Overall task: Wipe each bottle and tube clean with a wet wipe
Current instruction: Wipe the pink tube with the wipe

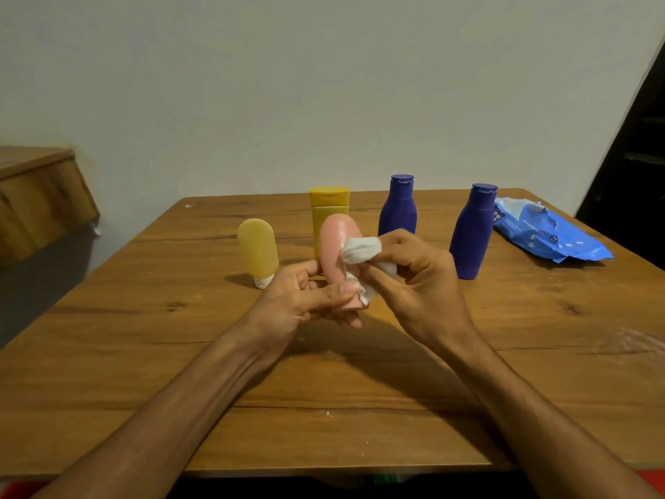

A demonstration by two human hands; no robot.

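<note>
My left hand grips the lower, cap end of a pink tube and holds it upright above the table. My right hand pinches a white wet wipe and presses it against the tube's right side. A pale yellow tube stands cap-down to the left. A yellow bottle stands behind the pink tube, partly hidden by it. Two dark blue bottles stand to the right.
A blue pack of wet wipes lies at the far right of the wooden table. A wooden piece of furniture sits off the table's left. A dark doorway is at the right.
</note>
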